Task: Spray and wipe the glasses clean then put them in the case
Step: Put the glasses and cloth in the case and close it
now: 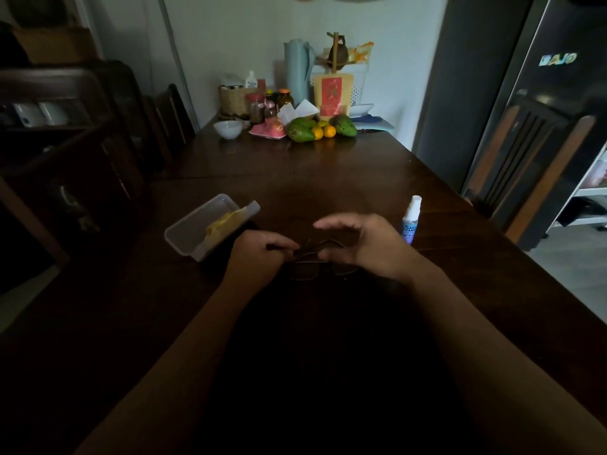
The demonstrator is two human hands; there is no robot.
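Dark-framed glasses lie between my hands just above the dark wooden table. My left hand pinches one temple arm of the glasses. My right hand curls around the other side, thumb and lower fingers at the frame, upper fingers arched over it. An open translucent glasses case lies to the left with a yellow cloth inside. A small spray bottle with a blue label stands upright to the right of my right hand.
At the table's far end stand a white bowl, mangoes and oranges, jars, a pale jug and packets. Chairs line the left side; another chair and a dark fridge stand on the right.
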